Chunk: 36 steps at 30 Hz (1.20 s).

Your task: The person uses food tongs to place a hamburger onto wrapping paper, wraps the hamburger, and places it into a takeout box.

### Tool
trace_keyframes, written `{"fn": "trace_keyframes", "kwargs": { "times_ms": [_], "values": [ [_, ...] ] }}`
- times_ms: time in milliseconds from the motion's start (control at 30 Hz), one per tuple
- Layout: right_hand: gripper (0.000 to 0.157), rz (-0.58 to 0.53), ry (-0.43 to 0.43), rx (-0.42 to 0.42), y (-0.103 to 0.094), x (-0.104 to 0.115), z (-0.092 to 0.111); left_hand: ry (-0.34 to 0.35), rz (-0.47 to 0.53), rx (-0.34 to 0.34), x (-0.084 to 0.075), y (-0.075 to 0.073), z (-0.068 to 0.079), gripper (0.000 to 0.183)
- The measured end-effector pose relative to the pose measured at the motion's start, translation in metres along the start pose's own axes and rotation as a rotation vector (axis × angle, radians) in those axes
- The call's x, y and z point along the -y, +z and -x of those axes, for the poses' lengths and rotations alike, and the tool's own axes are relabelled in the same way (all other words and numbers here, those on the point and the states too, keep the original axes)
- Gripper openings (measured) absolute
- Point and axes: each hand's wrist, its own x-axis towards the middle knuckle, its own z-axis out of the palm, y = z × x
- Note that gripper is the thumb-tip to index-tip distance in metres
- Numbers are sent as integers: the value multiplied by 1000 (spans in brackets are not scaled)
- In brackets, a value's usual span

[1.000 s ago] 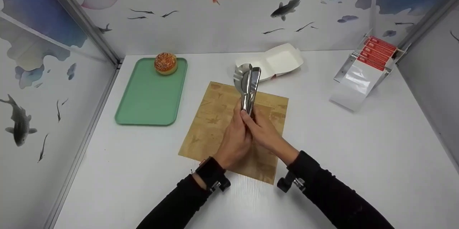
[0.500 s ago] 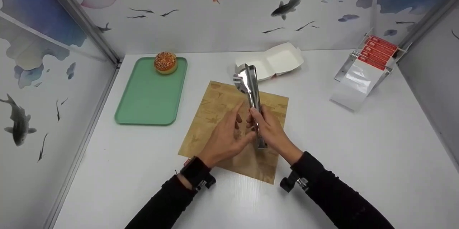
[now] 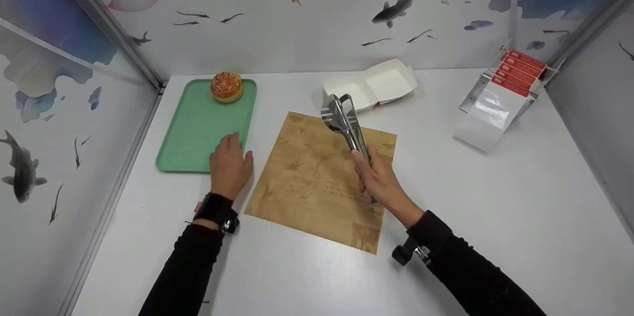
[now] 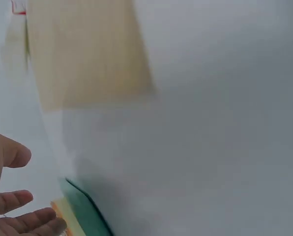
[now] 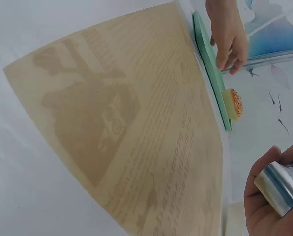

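Metal serving tongs [image 3: 338,119], with one slotted fork-like end, point away over the paper sheet. My right hand [image 3: 380,181] grips them by the handle end; part of the handle is hidden in the hand. In the right wrist view the shiny rear end of the tongs [image 5: 279,187] shows in the palm. My left hand [image 3: 230,170] is over the near right corner of the green tray [image 3: 178,142], its fingers loosely extended and holding nothing. A seeded bun [image 3: 226,86] sits at the far right of that tray, beyond the left fingers.
A brown printed paper sheet [image 3: 302,182] lies flat in mid-table. Behind it stands an opened white takeaway box [image 3: 389,82]. At the back right, a metal rack [image 3: 474,90] carries clear bags with red tops [image 3: 500,108]. Printed walls [image 3: 322,38] enclose the table.
My left hand has come off the tongs and moved left to the tray's near corner. The right hand keeps hold of the tongs, which have tilted slightly left.
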Motion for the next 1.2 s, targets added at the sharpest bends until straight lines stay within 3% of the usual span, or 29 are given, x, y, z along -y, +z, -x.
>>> {"fn": "trace_keyframes", "kwargs": {
  "times_ms": [100,167,233,400,567,733,900,1067,1200],
  "values": [
    [38,6,0,-5,0,-2,1,-104,-45,106,16,-4,-1,62],
    [36,12,1,-8,-1,-3,1,-135,-69,173,21,-6,-1,62],
    [33,18,1,-7,-1,-4,1,-132,-100,228,22,-7,-1,59],
    [31,34,-7,-4,0,-4,1,-103,-150,288,19,-11,0,52],
    [33,52,2,-14,-1,-6,1,-74,-139,317,15,-15,3,52],
    [36,68,6,-11,-2,-9,1,17,-137,311,16,-17,10,50],
    [38,77,16,5,-2,-9,3,78,-130,348,15,-23,19,49],
    [36,82,38,16,-3,-10,4,109,-118,382,13,-26,28,49],
    [37,106,53,31,-3,-11,3,114,-111,358,11,-25,32,48]
  ]
}}
